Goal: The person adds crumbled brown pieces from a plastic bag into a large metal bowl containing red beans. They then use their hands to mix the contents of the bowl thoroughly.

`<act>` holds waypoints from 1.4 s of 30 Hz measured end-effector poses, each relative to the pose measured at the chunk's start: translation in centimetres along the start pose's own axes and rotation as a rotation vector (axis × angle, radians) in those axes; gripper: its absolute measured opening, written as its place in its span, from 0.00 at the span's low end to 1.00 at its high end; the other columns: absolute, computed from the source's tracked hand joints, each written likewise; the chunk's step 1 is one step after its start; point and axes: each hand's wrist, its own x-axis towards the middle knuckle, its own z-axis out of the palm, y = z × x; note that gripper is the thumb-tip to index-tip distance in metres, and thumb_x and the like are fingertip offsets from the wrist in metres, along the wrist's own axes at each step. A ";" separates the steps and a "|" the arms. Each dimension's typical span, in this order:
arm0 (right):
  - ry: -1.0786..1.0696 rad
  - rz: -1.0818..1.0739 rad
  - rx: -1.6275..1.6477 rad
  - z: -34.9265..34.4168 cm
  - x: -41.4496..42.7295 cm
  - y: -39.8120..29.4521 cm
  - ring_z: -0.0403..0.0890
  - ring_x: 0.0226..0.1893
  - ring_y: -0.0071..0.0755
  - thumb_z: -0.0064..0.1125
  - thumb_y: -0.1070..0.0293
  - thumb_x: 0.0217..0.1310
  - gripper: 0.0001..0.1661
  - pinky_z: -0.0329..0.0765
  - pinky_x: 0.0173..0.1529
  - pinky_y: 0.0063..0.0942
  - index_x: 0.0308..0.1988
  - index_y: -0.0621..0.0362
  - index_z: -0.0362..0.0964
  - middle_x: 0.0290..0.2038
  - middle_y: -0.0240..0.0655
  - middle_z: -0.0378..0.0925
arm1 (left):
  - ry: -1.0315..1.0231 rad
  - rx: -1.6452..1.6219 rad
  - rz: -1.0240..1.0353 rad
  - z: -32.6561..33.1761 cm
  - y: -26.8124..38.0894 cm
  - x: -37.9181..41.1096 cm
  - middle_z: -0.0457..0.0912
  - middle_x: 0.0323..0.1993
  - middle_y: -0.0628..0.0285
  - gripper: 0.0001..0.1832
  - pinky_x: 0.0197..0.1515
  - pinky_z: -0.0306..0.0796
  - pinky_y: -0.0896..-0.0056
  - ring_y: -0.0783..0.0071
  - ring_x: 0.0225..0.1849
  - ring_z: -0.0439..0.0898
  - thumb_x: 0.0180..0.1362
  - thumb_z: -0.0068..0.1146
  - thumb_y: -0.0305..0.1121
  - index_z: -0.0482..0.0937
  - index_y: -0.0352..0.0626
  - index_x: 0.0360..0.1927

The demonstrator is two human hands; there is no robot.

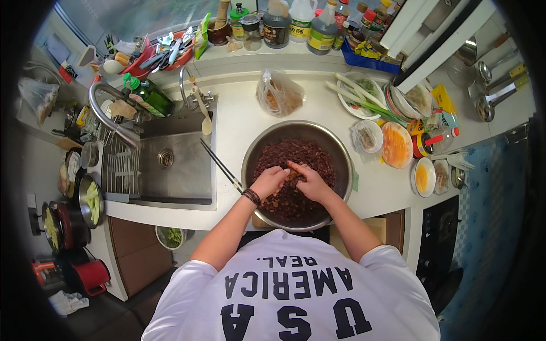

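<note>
A large stainless steel bowl [346, 170] stands on the white counter in front of me, holding dark red chopped food [294, 149] with paler bits towards its near side. Over its middle, my left hand [271, 181] and my right hand [310, 183] meet at a small orange-brown piece [293, 174]. The left fingers are closed on it; the right index finger and thumb are spread beside it, and I cannot tell whether they grip it. Dark chopsticks [221, 164] lie left of the bowl, their near ends at its rim. A plastic bag of brown powder or crumbs [279, 96] sits behind the bowl.
At left is a steel sink [179, 170] with a curved faucet [108, 119]. Scallions [362, 96] on a plate, an orange-smeared plate [397, 145] and small bowls stand at right. Sauce bottles [322, 32] line the back ledge; a black stove [439, 226] is at far right.
</note>
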 end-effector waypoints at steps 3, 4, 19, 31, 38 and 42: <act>0.022 0.340 0.571 -0.4 -0.1 -0.6 0.74 0.34 0.26 0.46 0.79 0.55 0.23 0.73 0.40 0.25 0.53 0.62 0.69 0.39 0.34 0.75 | -0.008 -0.077 0.011 0.3 0.0 -0.2 0.68 0.18 0.70 0.14 0.18 0.60 0.79 0.81 0.16 0.66 0.63 0.50 0.43 0.70 0.43 0.29; 0.010 0.401 0.573 -0.5 -0.2 -0.6 0.73 0.32 0.23 0.44 0.76 0.58 0.21 0.72 0.37 0.23 0.52 0.59 0.70 0.37 0.31 0.74 | -0.011 -0.078 0.023 0.4 0.0 -0.3 0.68 0.18 0.70 0.14 0.18 0.61 0.79 0.81 0.16 0.66 0.63 0.50 0.43 0.70 0.44 0.29; 0.224 0.638 0.582 3.0 -0.2 1.1 0.69 0.18 0.24 0.44 0.63 0.64 0.16 0.65 0.23 0.25 0.27 0.59 0.72 0.20 0.30 0.71 | 0.077 -0.012 0.081 2.5 -2.4 0.0 0.62 0.17 0.71 0.23 0.17 0.55 0.78 0.82 0.15 0.60 0.67 0.39 0.54 0.68 0.46 0.28; 0.223 0.787 1.081 2.5 -0.3 -1.0 0.64 0.14 0.23 0.35 0.54 0.69 0.21 0.58 0.16 0.20 0.28 0.52 0.68 0.19 0.29 0.67 | -0.094 -0.368 -0.036 2.4 -1.3 -1.4 0.61 0.21 0.73 0.15 0.20 0.56 0.79 0.84 0.19 0.60 0.68 0.41 0.49 0.68 0.49 0.34; 0.113 0.766 1.088 2.0 -0.5 -0.4 0.63 0.14 0.20 0.38 0.56 0.68 0.19 0.57 0.16 0.18 0.27 0.53 0.66 0.19 0.27 0.65 | -0.029 -0.300 -0.013 2.3 -0.5 -1.6 0.63 0.22 0.73 0.16 0.17 0.55 0.79 0.83 0.17 0.60 0.67 0.42 0.48 0.67 0.49 0.31; 0.145 0.728 1.040 2.8 -0.5 -0.4 0.63 0.13 0.20 0.40 0.59 0.67 0.17 0.57 0.15 0.18 0.26 0.54 0.66 0.19 0.27 0.66 | -0.019 -0.292 -0.064 2.5 -1.2 -1.0 0.63 0.21 0.73 0.16 0.15 0.54 0.79 0.83 0.16 0.59 0.67 0.42 0.48 0.67 0.49 0.30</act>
